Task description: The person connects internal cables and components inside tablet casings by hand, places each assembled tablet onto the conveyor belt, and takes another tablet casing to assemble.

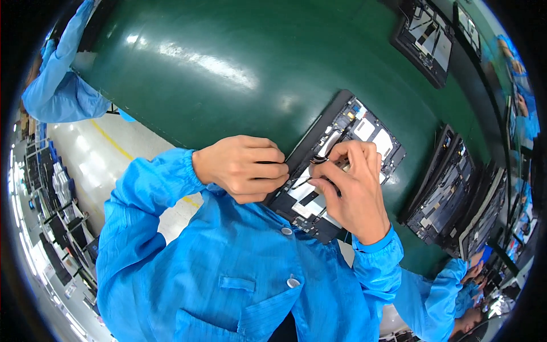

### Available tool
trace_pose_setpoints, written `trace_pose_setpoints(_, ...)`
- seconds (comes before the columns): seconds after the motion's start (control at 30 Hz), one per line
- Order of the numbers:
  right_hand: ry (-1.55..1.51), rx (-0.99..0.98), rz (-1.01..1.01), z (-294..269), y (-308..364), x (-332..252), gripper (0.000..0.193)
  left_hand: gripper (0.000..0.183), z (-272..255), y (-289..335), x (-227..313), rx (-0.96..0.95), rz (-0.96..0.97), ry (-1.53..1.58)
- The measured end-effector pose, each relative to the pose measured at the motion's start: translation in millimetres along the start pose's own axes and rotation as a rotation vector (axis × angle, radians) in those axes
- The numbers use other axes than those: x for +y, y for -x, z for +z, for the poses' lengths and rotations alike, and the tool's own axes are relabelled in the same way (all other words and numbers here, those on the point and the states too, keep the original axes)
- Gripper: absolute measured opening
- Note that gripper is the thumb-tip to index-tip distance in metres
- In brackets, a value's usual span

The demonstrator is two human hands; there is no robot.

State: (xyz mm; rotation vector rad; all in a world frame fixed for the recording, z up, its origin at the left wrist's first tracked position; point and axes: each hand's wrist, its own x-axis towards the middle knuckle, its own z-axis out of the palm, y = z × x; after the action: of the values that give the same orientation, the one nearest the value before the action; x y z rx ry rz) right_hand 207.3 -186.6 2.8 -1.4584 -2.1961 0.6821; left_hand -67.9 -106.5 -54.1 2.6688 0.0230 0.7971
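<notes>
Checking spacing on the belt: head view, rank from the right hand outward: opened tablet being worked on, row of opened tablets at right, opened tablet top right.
1. opened tablet being worked on, under the right hand.
2. row of opened tablets, to its right.
3. opened tablet top right, far up the green belt.

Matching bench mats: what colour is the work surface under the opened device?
Dark glossy green work surface, best seen in the head view.

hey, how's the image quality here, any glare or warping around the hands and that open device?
Head view: strong fisheye bending, with the green belt edge curving and black corners; bright glare streaks on the belt; the left hand, right hand and opened device at centre are sharp and evenly lit; the devices stacked at the right and the rim are squeezed and softer.
</notes>
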Motion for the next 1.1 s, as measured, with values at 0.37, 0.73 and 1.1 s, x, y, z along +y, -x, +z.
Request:
trace_pose_setpoints(0.37,0.049,-0.016,0.016,10,-2,-5,0.019,0.024,11,3,-18,0.033,0.187,0.097)
trace_pose_setpoints(0.73,0.094,0.086,-0.083,14,-10,1,0.019,0.033,18,-5,-24,0.032,0.239,0.143)
trace_pose_setpoints(1.1,0.062,0.149,-0.058,14,-9,6,0.019,0.022,17,-17,-30,0.016,0.324,0.069)
